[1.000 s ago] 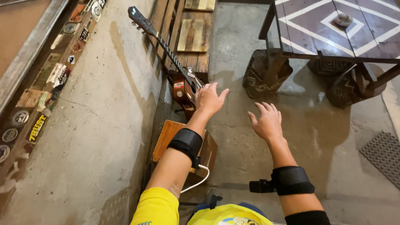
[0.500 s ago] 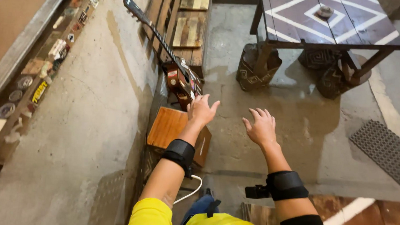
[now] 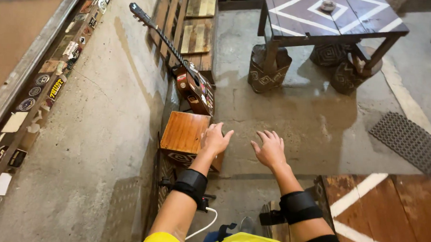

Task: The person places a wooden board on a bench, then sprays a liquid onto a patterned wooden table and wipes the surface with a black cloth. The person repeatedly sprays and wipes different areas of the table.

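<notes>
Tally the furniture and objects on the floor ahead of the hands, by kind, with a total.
Guitar: 1
Wooden box: 1
Patterned stools: 3
Tables: 2
Floor mat: 1
Total: 8
Both hands, left hand and right hand, are open and hold nothing.

Looks like casual cafe or bar lounge, music corner. Bare concrete floor [image 3: 294,115], rough concrete wall [image 3: 91,144]. Acoustic guitar [image 3: 190,80] covered in stickers leans against wall by pallet-wood panelling [image 3: 181,16]. Small wooden box stool [image 3: 183,134] just beside guitar. Dark table [image 3: 329,16] painted with white diamond lines, patterned stump stools [image 3: 267,69] tucked under its near edge. Sticker-covered ledge [image 3: 40,87] along window frame. Rubber mat [image 3: 411,141] on floor at right
</notes>
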